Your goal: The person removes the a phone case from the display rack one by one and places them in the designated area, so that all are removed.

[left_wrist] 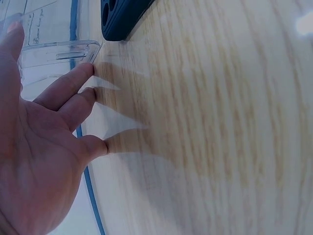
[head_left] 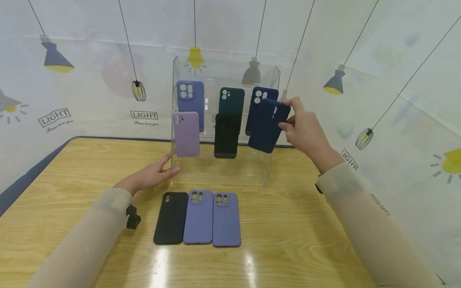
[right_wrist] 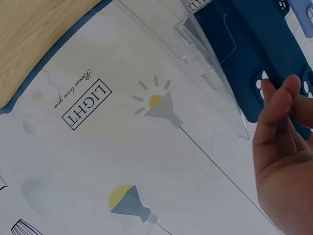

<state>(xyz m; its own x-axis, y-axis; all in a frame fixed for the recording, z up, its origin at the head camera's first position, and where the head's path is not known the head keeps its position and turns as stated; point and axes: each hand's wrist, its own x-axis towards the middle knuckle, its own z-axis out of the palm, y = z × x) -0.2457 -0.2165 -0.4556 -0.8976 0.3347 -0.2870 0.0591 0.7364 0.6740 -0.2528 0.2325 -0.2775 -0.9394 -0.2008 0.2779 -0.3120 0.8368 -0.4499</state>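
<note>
My right hand (head_left: pixel 304 126) pinches a navy phone case (head_left: pixel 267 126) by its right edge, thumb below and fingers above. The case is tilted and overlaps another navy case (head_left: pixel 253 96) on the clear acrylic display stand (head_left: pixel 212 170). In the right wrist view the thumb and fingers meet at the case's camera end. My left hand (head_left: pixel 151 175) is at the stand's lower left side; in the left wrist view its straight, spread fingers (left_wrist: pixel 73 85) touch the stand and the table. Also on the stand are a blue-purple case (head_left: pixel 191 105), a lilac case (head_left: pixel 186 136), a dark green case (head_left: pixel 232 102) and a black case (head_left: pixel 226 138).
A black case (head_left: pixel 171 219) and two purple cases (head_left: pixel 198 224) lie side by side on the wooden table (head_left: pixel 288 232), in front of the stand. Behind it hangs a pale wall covering (head_left: pixel 101 52) printed with lamps. The table's dark back edge (head_left: pixel 119 139) runs behind the stand.
</note>
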